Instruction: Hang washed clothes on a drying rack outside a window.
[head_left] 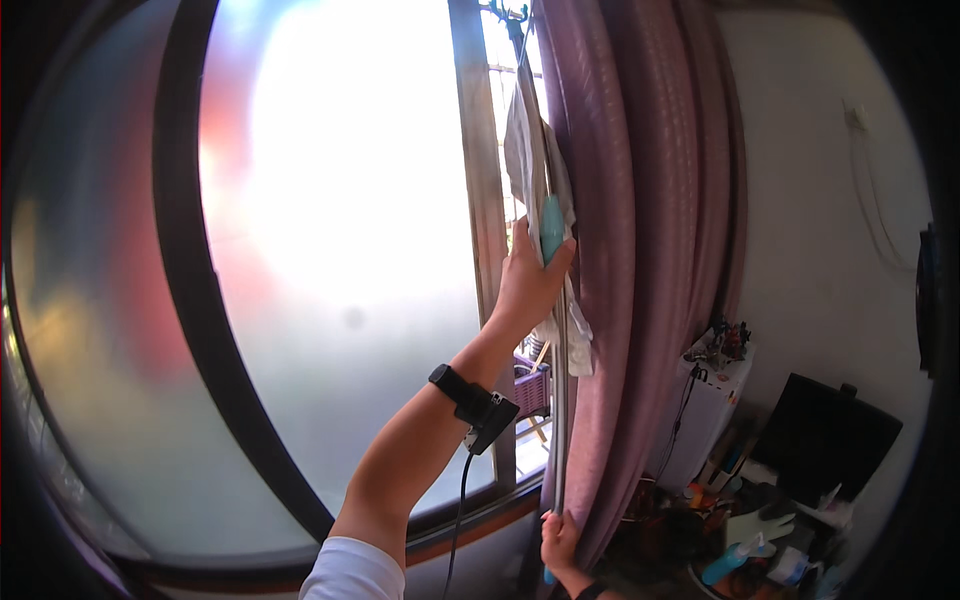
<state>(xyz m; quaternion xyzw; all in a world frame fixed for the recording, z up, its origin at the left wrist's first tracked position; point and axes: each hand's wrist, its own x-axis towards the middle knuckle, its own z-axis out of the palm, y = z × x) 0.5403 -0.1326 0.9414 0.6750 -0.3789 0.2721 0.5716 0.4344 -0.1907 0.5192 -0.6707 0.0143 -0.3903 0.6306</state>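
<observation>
A long metal clothes pole (560,420) stands nearly upright in front of me, at the gap between the window and the curtain. My left hand (530,285) is wrapped round it at its teal grip (553,225), arm stretched up. Lower down, my right hand (560,540) is closed around the pole near its bottom end. Dark hook-like prongs (515,15) show at the top edge of the view; whether they belong to the pole is unclear. A whitish cloth (522,150) hangs along the upper pole and continues below my left hand.
A frosted sliding window (350,420) fills the left side. Mauve curtains (640,250) hang just right of the pole. Through the gap shows a purple basket (530,388). At lower right are a white cabinet (712,410), a black monitor (825,435) and a cluttered surface with a blue bottle (725,565).
</observation>
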